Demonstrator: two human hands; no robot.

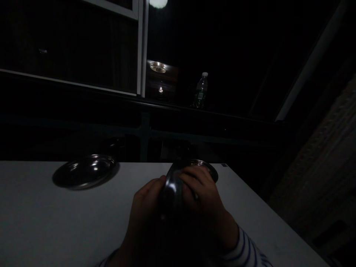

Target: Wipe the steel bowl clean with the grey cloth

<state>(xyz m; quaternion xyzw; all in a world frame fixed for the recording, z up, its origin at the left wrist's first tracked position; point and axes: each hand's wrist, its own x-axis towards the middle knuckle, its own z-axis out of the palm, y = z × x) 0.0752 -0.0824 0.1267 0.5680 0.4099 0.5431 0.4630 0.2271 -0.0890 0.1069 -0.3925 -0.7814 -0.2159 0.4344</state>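
Close in front of me, a shiny curved metal dish [172,185] is held up on its edge between both hands. My left hand [146,200] grips its left side, thumb along the rim. On the other side, my right hand [201,189] has its fingers curled over the metal, partly inside the curve. Deep shadow hides the lower part of the dish and most of the left fingers. Behind my right hand a second round metal dish [213,173] lies on the table, partly covered by the hand.
A wide, shallow metal dish [86,172] sits at the left back of the white table [69,222]. Beyond the table's far edge, a clear plastic bottle [201,91] with a white cap stands on a dark ledge by the window frame [141,48]. The room is very dark.
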